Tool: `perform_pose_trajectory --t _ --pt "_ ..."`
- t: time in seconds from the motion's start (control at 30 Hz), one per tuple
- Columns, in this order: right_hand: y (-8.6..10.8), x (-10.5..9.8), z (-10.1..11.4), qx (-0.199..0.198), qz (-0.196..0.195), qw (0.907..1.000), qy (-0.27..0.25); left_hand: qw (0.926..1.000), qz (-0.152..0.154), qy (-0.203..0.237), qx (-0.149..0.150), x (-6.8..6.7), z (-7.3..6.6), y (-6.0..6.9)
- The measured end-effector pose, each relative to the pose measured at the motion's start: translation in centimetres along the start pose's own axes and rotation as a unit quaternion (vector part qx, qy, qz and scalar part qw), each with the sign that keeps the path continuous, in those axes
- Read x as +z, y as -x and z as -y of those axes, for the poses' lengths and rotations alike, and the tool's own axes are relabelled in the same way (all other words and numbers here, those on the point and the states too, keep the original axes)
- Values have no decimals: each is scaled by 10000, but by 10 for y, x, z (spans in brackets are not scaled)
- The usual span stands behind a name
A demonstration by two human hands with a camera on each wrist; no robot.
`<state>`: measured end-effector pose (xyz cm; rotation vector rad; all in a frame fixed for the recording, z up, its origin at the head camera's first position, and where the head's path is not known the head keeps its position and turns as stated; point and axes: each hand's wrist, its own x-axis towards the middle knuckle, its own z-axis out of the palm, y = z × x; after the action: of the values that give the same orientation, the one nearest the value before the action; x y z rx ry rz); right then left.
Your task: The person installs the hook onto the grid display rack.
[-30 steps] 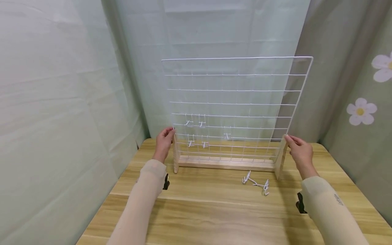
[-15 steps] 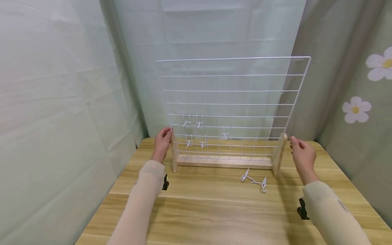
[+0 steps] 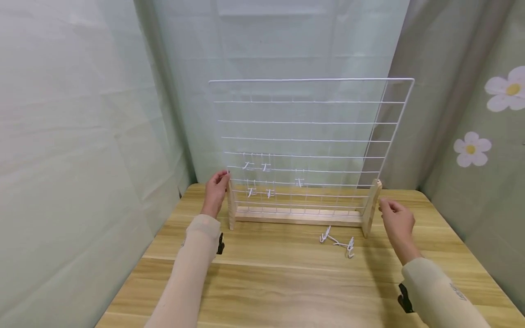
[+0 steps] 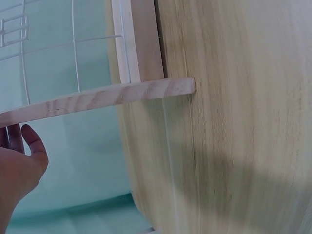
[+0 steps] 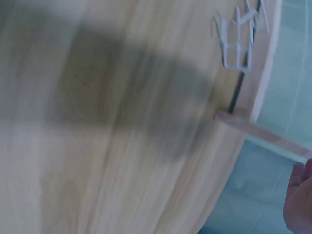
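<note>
A white wire grid panel (image 3: 307, 122) stands upright in a light wooden base (image 3: 299, 217) with a post at each end. My left hand (image 3: 215, 191) is at the top of the left post (image 3: 231, 202); its fingertips touch or nearly touch the outer side (image 4: 97, 100). My right hand (image 3: 398, 224), fingers loosely bent and holding nothing, is just outside the right post (image 3: 371, 208). Several small white wire hooks (image 3: 265, 166) hang on the lower left and middle of the grid. Loose white hooks (image 3: 336, 241) lie in front of the base, near its right end.
The base stands toward the back of a wood-grain table (image 3: 279, 282). A pale green curtain (image 3: 102, 136) hangs on the left and behind. On the right, a fabric with white flowers (image 3: 471, 149) hangs beside the table.
My right hand has let go of the right post's top and moved down and slightly outward. My left hand has stayed at the left post. The view has shifted slightly.
</note>
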<state>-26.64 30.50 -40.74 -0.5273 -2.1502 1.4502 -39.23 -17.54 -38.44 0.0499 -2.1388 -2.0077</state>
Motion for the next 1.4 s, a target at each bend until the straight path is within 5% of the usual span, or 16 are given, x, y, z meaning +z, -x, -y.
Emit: perform_pose_trajectory --t 0.27,0.6,1.4 --pt "21 23 1 -545 493 9962 475 9997 78 228 -21 0 -3 0" --pt "38 52 -4 -747 1002 9914 382 9998 -37 198 27 0 -1 -2" --pt "49 76 -27 -603 1596 9843 464 9994 6 336 -72 1 1 -4"
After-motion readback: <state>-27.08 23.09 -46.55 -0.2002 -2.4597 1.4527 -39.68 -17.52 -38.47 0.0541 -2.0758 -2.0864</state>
